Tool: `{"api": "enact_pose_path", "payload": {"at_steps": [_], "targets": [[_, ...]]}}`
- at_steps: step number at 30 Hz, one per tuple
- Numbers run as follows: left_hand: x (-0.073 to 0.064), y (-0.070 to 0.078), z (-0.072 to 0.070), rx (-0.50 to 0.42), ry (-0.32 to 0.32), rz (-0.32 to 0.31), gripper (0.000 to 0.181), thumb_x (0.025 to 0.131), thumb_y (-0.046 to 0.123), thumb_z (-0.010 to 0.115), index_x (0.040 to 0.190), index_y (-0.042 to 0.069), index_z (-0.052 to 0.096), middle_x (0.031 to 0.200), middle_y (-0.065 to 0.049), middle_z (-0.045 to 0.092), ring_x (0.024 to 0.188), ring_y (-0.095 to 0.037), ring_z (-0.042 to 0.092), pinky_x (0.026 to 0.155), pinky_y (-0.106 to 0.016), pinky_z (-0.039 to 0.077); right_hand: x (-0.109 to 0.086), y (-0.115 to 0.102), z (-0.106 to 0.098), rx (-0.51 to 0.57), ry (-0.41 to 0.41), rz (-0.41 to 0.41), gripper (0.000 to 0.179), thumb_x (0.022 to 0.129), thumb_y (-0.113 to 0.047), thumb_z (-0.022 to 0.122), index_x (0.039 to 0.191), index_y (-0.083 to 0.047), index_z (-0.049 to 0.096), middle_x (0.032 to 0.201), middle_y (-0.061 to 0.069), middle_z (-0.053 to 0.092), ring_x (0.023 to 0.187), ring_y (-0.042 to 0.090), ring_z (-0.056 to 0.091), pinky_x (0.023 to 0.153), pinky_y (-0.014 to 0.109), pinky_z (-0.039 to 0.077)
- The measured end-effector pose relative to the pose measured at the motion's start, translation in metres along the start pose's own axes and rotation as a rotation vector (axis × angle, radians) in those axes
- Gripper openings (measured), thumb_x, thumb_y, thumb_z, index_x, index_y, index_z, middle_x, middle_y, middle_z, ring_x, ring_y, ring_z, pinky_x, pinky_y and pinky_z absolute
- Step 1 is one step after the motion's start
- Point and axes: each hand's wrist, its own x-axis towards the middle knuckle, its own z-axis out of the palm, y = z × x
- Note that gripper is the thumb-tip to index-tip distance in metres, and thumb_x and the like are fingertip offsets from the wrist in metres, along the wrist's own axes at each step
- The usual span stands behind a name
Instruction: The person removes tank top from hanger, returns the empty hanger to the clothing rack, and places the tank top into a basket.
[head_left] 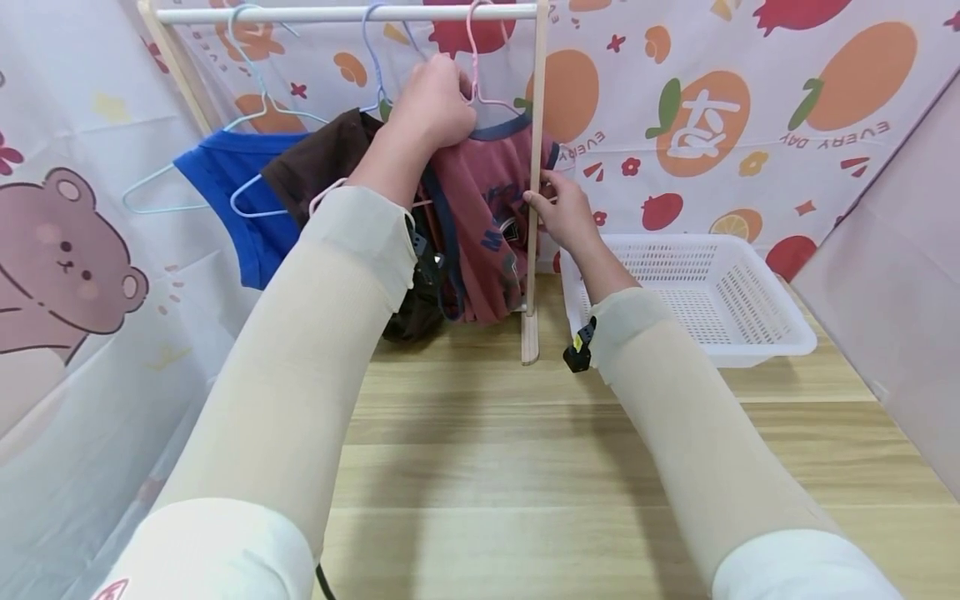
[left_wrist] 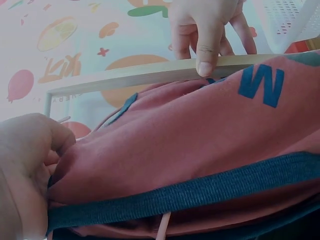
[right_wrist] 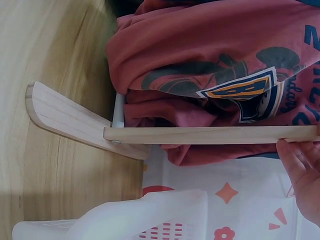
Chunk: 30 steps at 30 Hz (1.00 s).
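A dusky-red sleeveless shirt point(head_left: 480, 217) with navy trim hangs on a pink hanger point(head_left: 474, 50) at the right end of a small clothes rack point(head_left: 345, 14). My left hand point(head_left: 438, 100) grips the shirt's shoulder beside the hanger's hook; in the left wrist view the curled fingers point(left_wrist: 62, 137) press into the cloth. With the thumb in front and fingers behind, my right hand point(head_left: 567, 212) holds the rack's right wooden post point(right_wrist: 215, 135). The shirt's printed front point(right_wrist: 240, 90) shows folds behind that post. My left fingertips are partly hidden.
A blue garment point(head_left: 232, 167) and a dark brown one point(head_left: 318, 158) hang left of the shirt on blue hangers. The white plastic basket point(head_left: 780, 333) stands right of the rack on the wooden table point(head_left: 480, 467). Patterned cloth point(head_left: 705, 125) covers the wall behind.
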Motion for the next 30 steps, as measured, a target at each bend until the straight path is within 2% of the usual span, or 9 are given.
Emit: {"api": "enact_pose_path", "payload": {"at_steps": [3,6,11,17,22,26,30], "targets": [[0.000,-0.001,0.002,0.008,0.016,-0.008,0.036,0.097,0.034,0.048,0.119,0.012,0.066,0.100,-0.002,0.056,0.087,-0.015,0.054,0.077,-0.026,0.051,0.000,0.000,0.001,0.002,-0.003,0.005,0.053,0.098,-0.032,0.059,0.147,-0.017,0.044,0.115,0.010,0.056,0.107,0.020,0.060,0.079,0.032,0.059],[0.001,-0.001,0.004,0.007,0.021,-0.021,0.042,0.100,0.043,0.046,0.120,0.013,0.066,0.094,0.000,0.054,0.083,-0.014,0.053,0.075,-0.026,0.050,0.000,0.000,0.001,0.004,-0.005,0.006,0.053,0.098,-0.032,0.059,0.147,-0.017,0.044,0.116,0.011,0.056,0.107,0.021,0.060,0.078,0.032,0.059],[0.003,0.001,0.004,0.022,0.027,-0.065,0.042,0.102,0.043,0.043,0.126,0.016,0.064,0.100,0.000,0.053,0.089,-0.015,0.051,0.073,-0.029,0.045,0.001,0.001,0.003,0.005,-0.004,-0.010,0.053,0.098,-0.032,0.059,0.147,-0.018,0.044,0.116,0.012,0.057,0.106,0.022,0.062,0.076,0.032,0.059],[0.002,0.000,0.002,0.050,0.004,-0.104,0.042,0.103,0.041,0.042,0.134,0.017,0.057,0.110,-0.001,0.053,0.094,-0.016,0.052,0.073,-0.028,0.046,0.000,0.000,0.007,0.002,-0.016,-0.022,0.053,0.098,-0.033,0.058,0.147,-0.017,0.044,0.117,0.012,0.057,0.106,0.023,0.062,0.077,0.033,0.059],[0.003,0.000,-0.009,0.026,0.026,-0.114,0.042,0.104,0.042,0.040,0.134,0.019,0.059,0.102,0.002,0.051,0.090,-0.014,0.052,0.072,-0.029,0.045,-0.001,-0.003,0.008,-0.018,-0.006,-0.039,0.052,0.099,-0.032,0.058,0.146,-0.016,0.045,0.119,0.013,0.059,0.106,0.023,0.062,0.079,0.035,0.059],[0.000,-0.003,-0.022,0.051,0.069,-0.117,0.044,0.104,0.042,0.038,0.135,0.020,0.059,0.104,0.001,0.052,0.091,-0.014,0.052,0.074,-0.028,0.046,-0.001,-0.005,0.011,-0.039,0.001,-0.051,0.051,0.099,-0.033,0.059,0.145,-0.015,0.047,0.119,0.013,0.062,0.106,0.022,0.062,0.082,0.035,0.058],[-0.007,-0.006,-0.037,0.054,0.106,-0.148,0.045,0.103,0.045,0.036,0.137,0.023,0.057,0.107,0.003,0.053,0.092,-0.012,0.051,0.079,-0.030,0.044,0.000,-0.006,0.014,-0.038,-0.008,-0.051,0.051,0.099,-0.033,0.059,0.145,-0.015,0.047,0.120,0.012,0.062,0.108,0.022,0.061,0.083,0.034,0.057]]}}
